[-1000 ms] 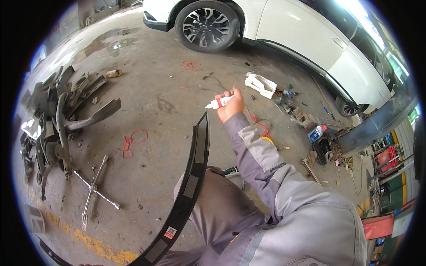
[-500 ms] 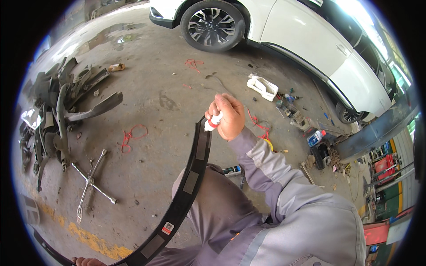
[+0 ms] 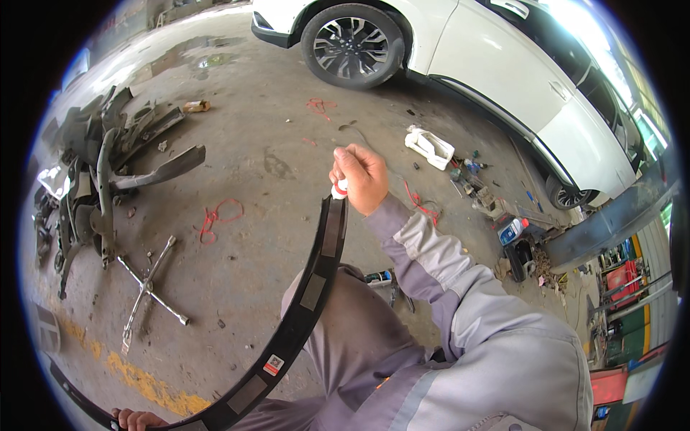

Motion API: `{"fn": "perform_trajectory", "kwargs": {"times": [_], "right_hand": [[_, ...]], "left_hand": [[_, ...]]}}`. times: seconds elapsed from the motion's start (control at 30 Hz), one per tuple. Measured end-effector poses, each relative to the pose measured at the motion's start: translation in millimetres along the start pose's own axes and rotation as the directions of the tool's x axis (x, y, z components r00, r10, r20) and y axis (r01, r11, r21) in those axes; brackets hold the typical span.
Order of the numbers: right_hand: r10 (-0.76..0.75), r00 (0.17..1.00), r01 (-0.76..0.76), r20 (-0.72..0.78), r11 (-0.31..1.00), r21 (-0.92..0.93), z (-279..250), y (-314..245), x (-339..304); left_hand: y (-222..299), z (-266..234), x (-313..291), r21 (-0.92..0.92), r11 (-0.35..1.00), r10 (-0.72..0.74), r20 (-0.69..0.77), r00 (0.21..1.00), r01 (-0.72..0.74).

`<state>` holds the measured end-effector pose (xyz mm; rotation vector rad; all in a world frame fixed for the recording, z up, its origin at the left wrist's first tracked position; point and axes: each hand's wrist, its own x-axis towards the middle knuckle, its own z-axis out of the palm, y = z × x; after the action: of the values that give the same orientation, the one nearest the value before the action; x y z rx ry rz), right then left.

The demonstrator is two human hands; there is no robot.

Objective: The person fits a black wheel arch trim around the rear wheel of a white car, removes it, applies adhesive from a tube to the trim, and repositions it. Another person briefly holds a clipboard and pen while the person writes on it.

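A long, curved black trim strip (image 3: 291, 334) with grey rectangular pads and a small label arches from the lower left across my knee. Near the bottom edge, the fingers of my left hand (image 3: 138, 419) are closed around its lower part. My right hand (image 3: 364, 181) is in a fist around a small white bottle with a red ring (image 3: 339, 189), mostly hidden by the fingers. The bottle's tip points down at the strip's upper end; whether they touch I cannot tell.
A four-way lug wrench (image 3: 148, 287) lies on the concrete, with a pile of dark car parts (image 3: 100, 165) beyond it. Red cord (image 3: 218, 218), a cut white jug (image 3: 429, 147) and scattered tools (image 3: 474, 190) are on the floor. A white car (image 3: 496, 57) stands at the back.
My right hand has shifted slightly left, bringing the bottle over the strip's end and turning it more upright. My left hand keeps its hold on the strip.
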<state>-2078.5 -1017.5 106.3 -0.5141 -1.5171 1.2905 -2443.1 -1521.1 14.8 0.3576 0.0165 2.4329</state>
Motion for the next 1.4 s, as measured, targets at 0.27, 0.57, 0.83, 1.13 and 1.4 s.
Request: {"fn": "perform_trajectory", "kwargs": {"times": [0.27,0.57,0.83,1.13,1.4], "right_hand": [[-0.012,1.000,0.011,-0.024,0.999,-0.030,1.0,0.3,4.9],[-0.066,0.998,0.067,0.010,0.995,-0.075,2.8,-0.1,2.0],[-0.049,0.999,0.051,0.017,0.980,-0.191,5.1,-3.1,1.3],[-0.013,0.999,0.008,-0.029,0.989,-0.148,3.1,3.7,9.6],[0.076,0.997,-0.072,0.017,0.984,-0.161,-0.2,1.6,12.1]], "left_hand": [[9.3,-7.9,1.7,0.000,1.000,-0.014,0.016,1.000,0.014],[7.4,-5.3,1.5,0.011,1.000,-0.012,0.010,1.000,0.012],[3.1,-4.0,0.0,0.022,1.000,-0.018,0.017,1.000,0.018],[0.4,-1.9,1.7,-0.002,1.000,-0.006,-0.026,1.000,0.006],[1.6,-5.8,4.0,-0.070,0.997,0.029,-0.077,0.997,-0.034]]}}
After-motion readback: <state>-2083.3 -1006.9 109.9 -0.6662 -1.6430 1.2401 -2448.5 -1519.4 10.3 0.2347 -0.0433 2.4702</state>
